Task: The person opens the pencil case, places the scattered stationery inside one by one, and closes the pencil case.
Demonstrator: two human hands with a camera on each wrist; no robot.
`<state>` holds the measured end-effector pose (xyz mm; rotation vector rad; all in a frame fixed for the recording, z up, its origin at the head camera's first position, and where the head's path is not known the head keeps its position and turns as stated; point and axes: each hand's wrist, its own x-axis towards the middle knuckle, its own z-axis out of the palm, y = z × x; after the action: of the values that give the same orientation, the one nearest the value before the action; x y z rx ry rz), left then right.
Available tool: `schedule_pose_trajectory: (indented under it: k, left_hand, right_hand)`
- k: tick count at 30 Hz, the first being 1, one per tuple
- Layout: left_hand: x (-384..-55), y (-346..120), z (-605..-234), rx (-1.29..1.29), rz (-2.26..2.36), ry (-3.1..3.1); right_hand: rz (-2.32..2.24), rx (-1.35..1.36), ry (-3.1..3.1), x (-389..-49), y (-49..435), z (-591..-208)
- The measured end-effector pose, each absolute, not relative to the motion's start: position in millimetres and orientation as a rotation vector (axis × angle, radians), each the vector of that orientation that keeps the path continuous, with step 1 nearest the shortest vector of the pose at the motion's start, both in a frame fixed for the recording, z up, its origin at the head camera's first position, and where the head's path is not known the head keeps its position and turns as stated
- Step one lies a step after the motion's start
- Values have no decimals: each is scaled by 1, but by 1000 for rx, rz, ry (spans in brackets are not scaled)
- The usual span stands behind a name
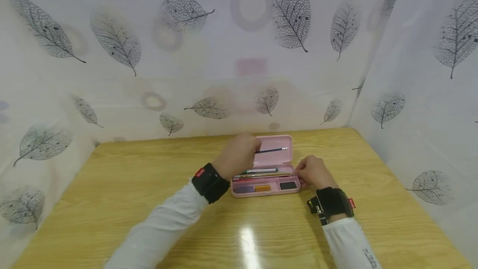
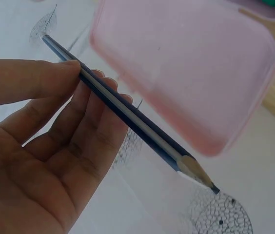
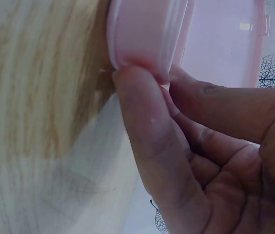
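Observation:
A pink pencil case (image 1: 276, 192) lies on the table with its lid (image 1: 274, 142) laid back. My left hand (image 1: 239, 155) is above the case's left side, pinching a dark blue pencil (image 2: 127, 114) between thumb and fingers. The sharpened tip shows in the left wrist view. At the case's right end, my right hand (image 3: 176, 141) pinches the rim and wall between thumb and fingers. Inside lie a white marker (image 1: 263, 170), a gold-coloured pencil (image 1: 267, 174), a red stick partly hidden, a purplish block (image 1: 244, 189), an orange block (image 1: 263, 188) and a black block (image 1: 288, 185).
The wooden table (image 1: 149, 186) extends on both sides of the case. Behind it and at the sides hangs a pale sheet (image 1: 209, 61) printed with dark leaves. Black bands are strapped round both wrists.

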<state>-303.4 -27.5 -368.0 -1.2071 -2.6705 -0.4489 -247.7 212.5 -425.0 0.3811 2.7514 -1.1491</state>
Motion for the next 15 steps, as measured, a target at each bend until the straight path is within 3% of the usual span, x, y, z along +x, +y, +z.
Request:
schedule_pose_trajectory:
  k: [15]
  left_hand:
    - [-309, -2, -404, -1270, -308, -2709]
  right_hand:
    - [-1140, 347, 2779, -247, 213, -427]
